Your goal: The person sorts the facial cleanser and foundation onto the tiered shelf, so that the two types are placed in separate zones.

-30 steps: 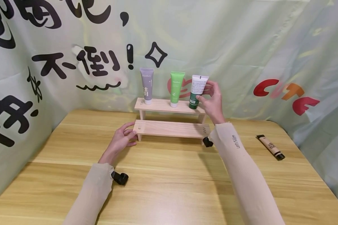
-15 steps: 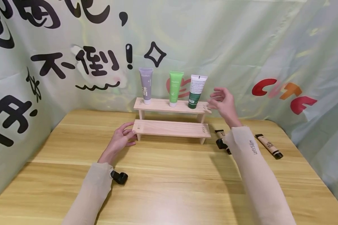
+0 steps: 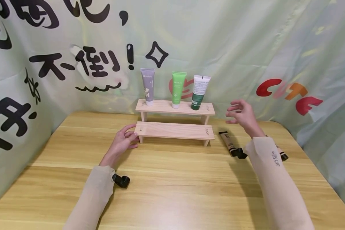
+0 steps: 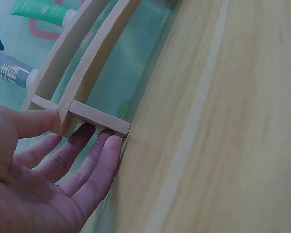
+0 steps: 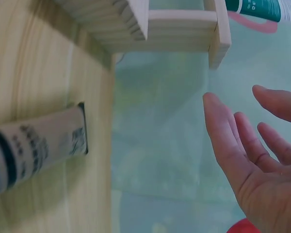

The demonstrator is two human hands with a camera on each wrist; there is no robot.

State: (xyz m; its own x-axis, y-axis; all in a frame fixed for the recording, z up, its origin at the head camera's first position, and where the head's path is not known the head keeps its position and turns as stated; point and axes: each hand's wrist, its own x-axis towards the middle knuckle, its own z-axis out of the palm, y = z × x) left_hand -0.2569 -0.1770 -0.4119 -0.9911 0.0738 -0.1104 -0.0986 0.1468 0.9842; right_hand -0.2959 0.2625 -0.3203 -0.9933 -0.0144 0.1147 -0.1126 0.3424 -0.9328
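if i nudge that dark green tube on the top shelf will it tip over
Probably. The dark green tube stands tall on its narrow cap on the top shelf, so it looks top-heavy. It seems soft plastic, likely light and squeezable, not fragile.

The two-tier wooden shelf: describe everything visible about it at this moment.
The two-tier wooden shelf is pale, unfinished-looking wood with a lower front step, a higher back step and short legs. It stands level on the wooden table, close to the printed backdrop. Three tubes stand cap-down on the upper step: a grey-purple tube, a green tube and a white and dark green tube. The lower step is bare. The left hand touches its left end; the right hand is apart from it.
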